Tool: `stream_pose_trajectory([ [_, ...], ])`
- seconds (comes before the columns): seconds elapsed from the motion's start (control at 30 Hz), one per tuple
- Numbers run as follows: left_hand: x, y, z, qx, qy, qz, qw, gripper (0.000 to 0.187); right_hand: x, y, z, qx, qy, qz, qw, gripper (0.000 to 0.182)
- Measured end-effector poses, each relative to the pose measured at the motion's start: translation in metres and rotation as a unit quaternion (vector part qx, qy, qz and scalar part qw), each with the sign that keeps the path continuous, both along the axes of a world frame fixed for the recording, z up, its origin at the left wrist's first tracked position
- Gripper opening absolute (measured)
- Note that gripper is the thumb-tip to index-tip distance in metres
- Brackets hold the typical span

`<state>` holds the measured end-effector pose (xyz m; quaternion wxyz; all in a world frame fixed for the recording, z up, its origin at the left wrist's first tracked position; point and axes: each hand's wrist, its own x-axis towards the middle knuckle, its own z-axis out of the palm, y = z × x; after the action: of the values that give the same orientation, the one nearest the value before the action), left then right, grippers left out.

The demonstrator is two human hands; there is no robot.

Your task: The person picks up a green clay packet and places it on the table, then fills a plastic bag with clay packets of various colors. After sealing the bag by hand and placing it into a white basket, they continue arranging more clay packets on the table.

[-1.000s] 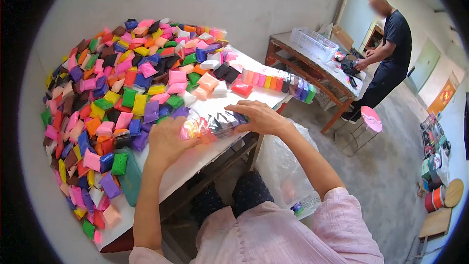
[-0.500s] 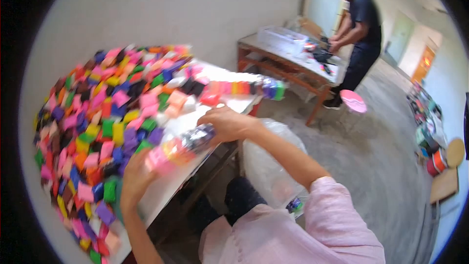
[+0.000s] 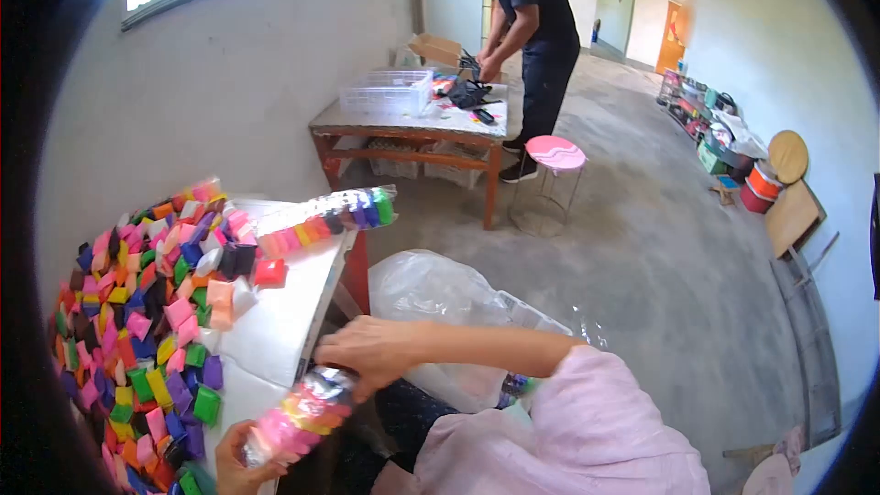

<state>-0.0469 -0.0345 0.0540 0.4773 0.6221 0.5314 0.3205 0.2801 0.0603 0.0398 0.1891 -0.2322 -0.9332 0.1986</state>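
A long clear bag of coloured packets is held slantwise at the edge of the white table. My left hand wraps round its lower end, where pink packets show. At the upper, dark and silvery end, my right hand is closed on the bag, its fingertips partly hidden. To the left a large heap of small coloured packets covers the table. Another filled clear bag lies across the table's far corner, and a single red packet rests near it.
Beside the table hangs a big translucent plastic bag. Farther back, a person in dark clothes handles black material at a second table holding a clear crate. A pink stool stands nearby; assorted goods line the right wall.
My view has swung right and up, so the heap sits lower left and a window shows. Both hands still hold the bag, now lower in view and past the table edge.
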Motion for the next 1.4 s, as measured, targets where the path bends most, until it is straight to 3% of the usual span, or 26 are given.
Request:
stream_pose_trajectory([
  [0.07,0.04,-0.004,0.004,-0.08,-0.075,-0.014,0.994,0.076,0.044,-0.033,-0.018,-0.054,0.01,-0.063,0.996,0.058],
  [0.13,0.062,0.014,-0.021,-0.047,0.007,-0.119,0.992,0.083,0.091,-0.069,-0.02,-0.109,-0.002,-0.14,0.984,0.059],
  [0.2,0.087,0.031,-0.057,0.028,-0.057,-0.143,0.988,0.078,0.141,-0.101,-0.041,-0.108,-0.004,-0.241,0.964,0.056],
  [0.27,0.12,0.038,-0.033,0.069,0.075,-0.138,0.985,0.071,0.191,-0.137,-0.055,-0.082,0.057,-0.337,0.936,0.051],
  [0.3,0.132,0.042,-0.025,0.111,0.155,-0.099,0.977,0.067,0.212,-0.158,-0.057,-0.126,0.017,-0.433,0.892,0.049],
  [0.37,0.136,0.05,-0.027,0.243,0.279,-0.062,0.927,0.059,0.243,-0.195,-0.067,-0.087,-0.013,-0.564,0.821,0.044],
  [0.4,0.128,0.062,-0.033,0.333,0.314,-0.057,0.887,0.054,0.259,-0.211,-0.08,-0.074,-0.056,-0.609,0.788,0.043],
  [0.47,0.117,0.077,-0.045,0.401,0.406,-0.019,0.821,0.048,0.291,-0.241,-0.121,-0.07,-0.147,-0.668,0.726,0.042],
  [0.6,0.082,0.11,-0.073,0.429,0.499,0.012,0.753,0.047,0.336,-0.282,-0.241,-0.146,-0.283,-0.723,0.613,0.042],
  [0.67,0.084,0.11,-0.074,0.397,0.492,0.007,0.775,0.049,0.334,-0.287,-0.286,-0.189,-0.314,-0.714,0.596,0.042],
  [0.8,0.086,0.114,-0.079,0.39,0.526,0.008,0.756,0.056,0.303,-0.269,-0.344,-0.274,-0.274,-0.698,0.603,0.044],
  [0.87,0.086,0.115,-0.081,0.388,0.529,0.005,0.755,0.058,0.288,-0.252,-0.381,-0.289,-0.233,-0.686,0.626,0.062],
  [1.0,0.088,0.112,-0.08,0.369,0.526,0.015,0.766,0.06,0.247,-0.204,-0.435,-0.21,-0.254,-0.655,0.68,0.052],
  [1.1,0.09,0.11,-0.078,0.358,0.531,0.014,0.768,0.06,0.229,-0.167,-0.489,-0.178,-0.272,-0.645,0.692,0.048],
  [1.4,0.101,0.105,-0.072,0.354,0.523,0.017,0.775,0.059,0.207,-0.111,-0.525,-0.155,-0.279,-0.657,0.683,0.031],
])
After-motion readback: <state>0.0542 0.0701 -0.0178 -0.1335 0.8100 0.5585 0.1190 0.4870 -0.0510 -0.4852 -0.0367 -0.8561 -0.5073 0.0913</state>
